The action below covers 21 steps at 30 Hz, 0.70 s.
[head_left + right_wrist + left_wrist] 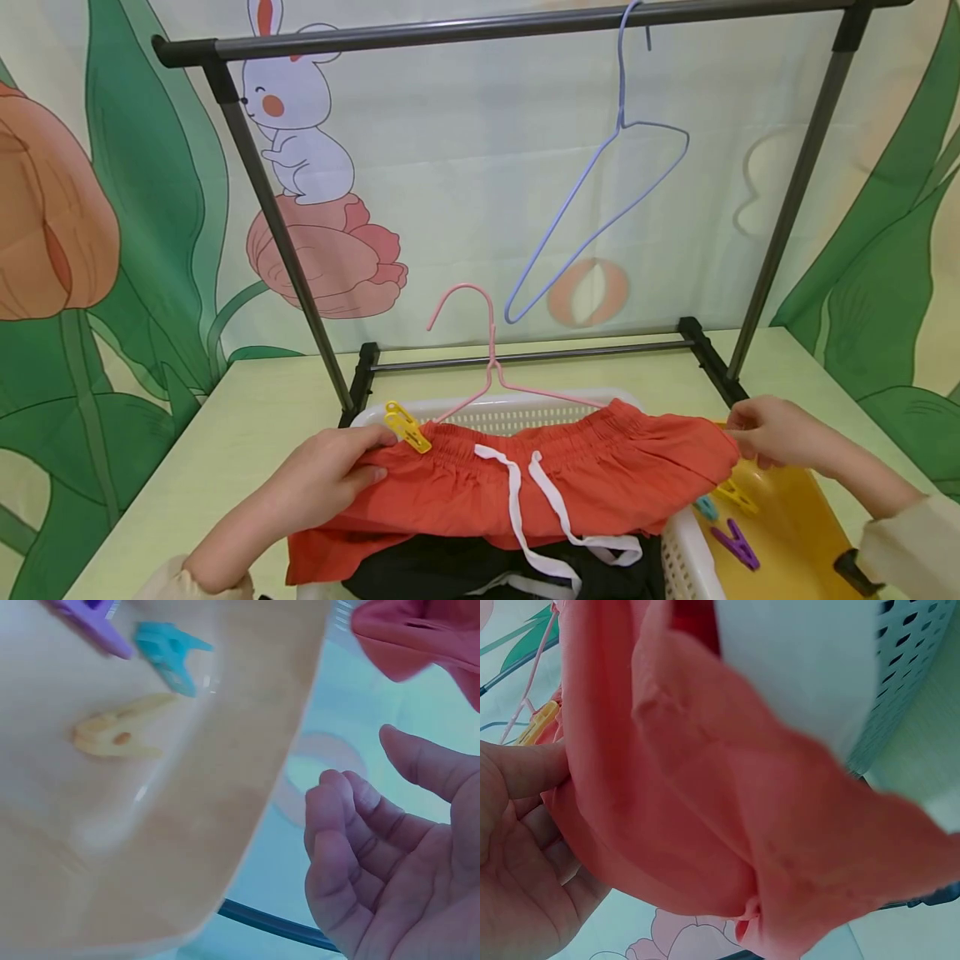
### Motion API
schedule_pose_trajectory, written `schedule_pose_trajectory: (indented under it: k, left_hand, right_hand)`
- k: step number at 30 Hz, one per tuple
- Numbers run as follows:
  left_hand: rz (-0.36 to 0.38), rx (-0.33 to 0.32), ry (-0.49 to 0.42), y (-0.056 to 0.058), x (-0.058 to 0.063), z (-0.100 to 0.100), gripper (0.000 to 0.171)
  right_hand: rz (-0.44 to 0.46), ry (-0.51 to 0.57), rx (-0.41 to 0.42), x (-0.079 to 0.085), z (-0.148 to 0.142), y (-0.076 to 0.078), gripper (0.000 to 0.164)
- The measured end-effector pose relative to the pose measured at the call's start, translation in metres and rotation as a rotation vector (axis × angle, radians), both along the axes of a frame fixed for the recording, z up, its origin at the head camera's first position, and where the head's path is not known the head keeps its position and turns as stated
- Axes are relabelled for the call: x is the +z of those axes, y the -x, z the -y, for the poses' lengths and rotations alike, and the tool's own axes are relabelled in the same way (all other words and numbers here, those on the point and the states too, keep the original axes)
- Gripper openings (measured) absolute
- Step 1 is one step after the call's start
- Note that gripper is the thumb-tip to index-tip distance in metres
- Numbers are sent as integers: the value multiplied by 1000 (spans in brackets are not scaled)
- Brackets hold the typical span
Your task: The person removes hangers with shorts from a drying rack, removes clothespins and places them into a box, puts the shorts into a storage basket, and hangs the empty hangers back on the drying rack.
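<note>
Red shorts (442, 492) with white drawstrings are spread over a white basket. My left hand (318, 471) pinches their left waist side between thumb and fingers, the thumb lying on the cloth (667, 802) in the left wrist view. A yellow clothespin (407, 427) is clipped at that side of the waistband. The pink wire hanger (492, 333) rises behind the waistband, its lower part hidden by the shorts. My right hand (780, 429) is at the right end of the shorts; in the right wrist view its loosely bent fingers (330, 859) and thumb are apart, with nothing between them.
The white basket (693, 550) holds a black garment (435, 575). A yellow bin (810, 542) to its right contains purple (735, 546), teal (706, 507) and yellow clothespins. Behind stands a dark rack (450, 34), a blue hanger (555, 225) hanging from its bar.
</note>
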<state>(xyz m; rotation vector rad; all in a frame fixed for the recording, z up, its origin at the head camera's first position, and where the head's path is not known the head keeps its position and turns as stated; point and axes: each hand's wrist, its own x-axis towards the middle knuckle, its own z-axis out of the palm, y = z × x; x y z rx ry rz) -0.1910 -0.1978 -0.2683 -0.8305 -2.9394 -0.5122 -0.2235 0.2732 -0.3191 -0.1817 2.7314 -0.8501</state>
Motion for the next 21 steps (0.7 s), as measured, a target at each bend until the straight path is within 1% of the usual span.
schedule_pose_trajectory:
  k: [5,9,15,21]
  left_hand:
    - [7,7,-4,0,1,0,25]
    - [10,10,-2,1,0,0,25]
    - [-2,10,4,1,0,0,25]
    - [12,17,1,0,1,-1,25]
  right_hand:
    - [-46,20,12,12,1,0,24]
    - [-90,61,30,23,5,0,29]
    - [-128,113,70,37,15,-4,28]
    - [-151,167,108,47,28,-9,24]
